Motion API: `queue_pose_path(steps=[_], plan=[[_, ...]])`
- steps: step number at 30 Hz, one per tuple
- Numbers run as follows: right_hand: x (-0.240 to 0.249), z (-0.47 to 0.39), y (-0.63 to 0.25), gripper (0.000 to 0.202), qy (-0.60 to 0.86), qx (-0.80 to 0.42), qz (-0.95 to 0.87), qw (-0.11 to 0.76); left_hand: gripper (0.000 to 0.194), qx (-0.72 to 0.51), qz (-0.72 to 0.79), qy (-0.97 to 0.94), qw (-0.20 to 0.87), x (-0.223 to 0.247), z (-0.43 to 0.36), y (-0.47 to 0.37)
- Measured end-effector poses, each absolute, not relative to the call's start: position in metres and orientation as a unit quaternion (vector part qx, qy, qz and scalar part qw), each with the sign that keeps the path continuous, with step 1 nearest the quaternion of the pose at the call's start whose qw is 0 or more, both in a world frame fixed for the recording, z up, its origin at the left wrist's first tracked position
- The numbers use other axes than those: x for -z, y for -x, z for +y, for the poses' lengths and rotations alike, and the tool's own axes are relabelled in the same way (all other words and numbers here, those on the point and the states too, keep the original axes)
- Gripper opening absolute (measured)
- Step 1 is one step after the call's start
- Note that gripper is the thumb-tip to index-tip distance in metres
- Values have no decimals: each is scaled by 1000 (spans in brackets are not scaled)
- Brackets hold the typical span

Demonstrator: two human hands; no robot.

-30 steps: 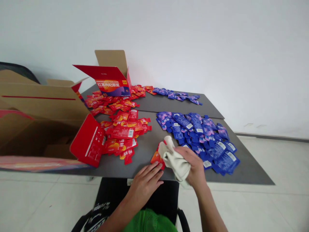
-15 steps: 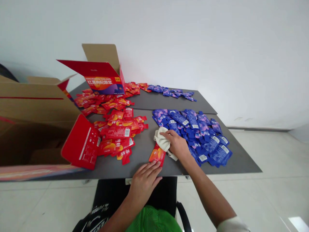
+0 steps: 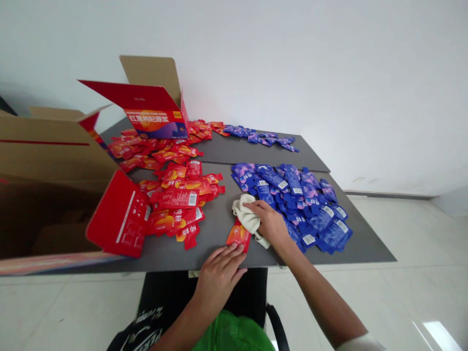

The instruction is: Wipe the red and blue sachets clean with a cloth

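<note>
One red and orange pouch (image 3: 237, 235) lies flat on the grey table close to its front edge. My left hand (image 3: 220, 273) rests with stretched fingers on the near end of this pouch, pressing it to the tabletop. A bunched cream cloth (image 3: 245, 210) is gripped in my right hand (image 3: 269, 224) and covers the pouch's far end. Just right of my right hand spreads a heap of blue pouches (image 3: 298, 200). To the left of both hands lies a pile of red pouches (image 3: 179, 200).
A large open carton (image 3: 44, 161) stands at the left, its red flap (image 3: 120, 219) jutting toward the red pile. Behind it is an open printed red box (image 3: 157, 122), with more red pouches around it. A row of blue pouches (image 3: 263, 138) lies at the table's back.
My right hand and the cloth stay nearly in place, with only a very slight shift over the pouch. The left hand has not visibly moved. The whole view has tilted a little.
</note>
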State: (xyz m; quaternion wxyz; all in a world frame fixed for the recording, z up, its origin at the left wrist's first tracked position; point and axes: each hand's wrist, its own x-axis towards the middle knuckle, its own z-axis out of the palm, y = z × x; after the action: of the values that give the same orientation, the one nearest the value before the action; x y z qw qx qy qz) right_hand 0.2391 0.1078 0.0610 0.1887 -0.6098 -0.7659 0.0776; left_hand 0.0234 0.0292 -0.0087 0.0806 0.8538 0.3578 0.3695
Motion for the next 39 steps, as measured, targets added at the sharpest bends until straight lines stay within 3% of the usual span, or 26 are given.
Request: queue_pose_path(steps=[5,10,16,21,26,30,32,39], plan=[[-70,76,-229,54,569,-94,-778,250,20,-373,365,-848,91,8,28,-25],[-53,54,-220,56,514,-169,-814,211,13,-371,377,-842,111,7,27,-25],[-65,110,-235,50,607,-81,-765,201,21,-375,363,-846,107,5,28,-25],[-77,74,-224,51,563,-95,-783,246,17,-383,372,-838,114,4,28,-26],[-61,59,-217,54,537,-143,-814,167,8,-379,380,-834,130,0,28,-25],[-63,98,-231,53,600,-83,-781,152,12,-384,369,-838,123,0,28,-25],[-76,109,-241,51,607,-51,-772,183,12,-383,366,-841,113,1,27,-25],[-144,56,-265,34,589,96,-671,439,35,-327,357,-870,92,-8,30,-22]])
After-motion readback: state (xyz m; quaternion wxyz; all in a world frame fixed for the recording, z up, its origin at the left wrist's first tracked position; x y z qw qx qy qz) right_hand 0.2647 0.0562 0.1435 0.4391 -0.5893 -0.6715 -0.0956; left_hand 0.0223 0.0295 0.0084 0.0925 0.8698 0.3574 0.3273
